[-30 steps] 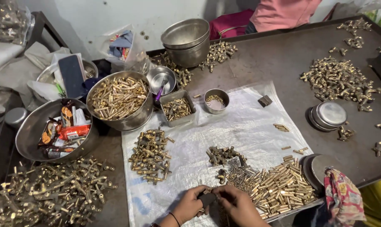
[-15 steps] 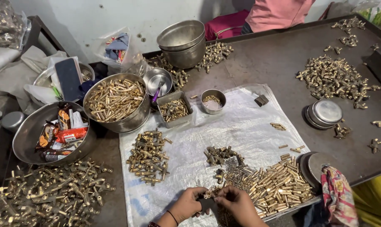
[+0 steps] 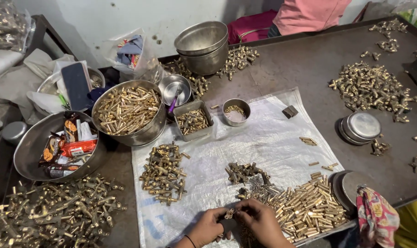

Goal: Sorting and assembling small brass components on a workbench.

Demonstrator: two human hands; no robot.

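Pinching one small brass fitting between the fingertips of left hand and right hand, above the white plastic sheet, beside brass tubes

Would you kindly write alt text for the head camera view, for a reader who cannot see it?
Two bare hands, left hand and right hand, hold a small brass fitting over a white plastic sheet strewn with heaps of brass tubes. Steel bowls of brass parts stand behind on a dark metal table.

Shiny brass fittings, steel bowls, prob. woven plastic sheet, matt.
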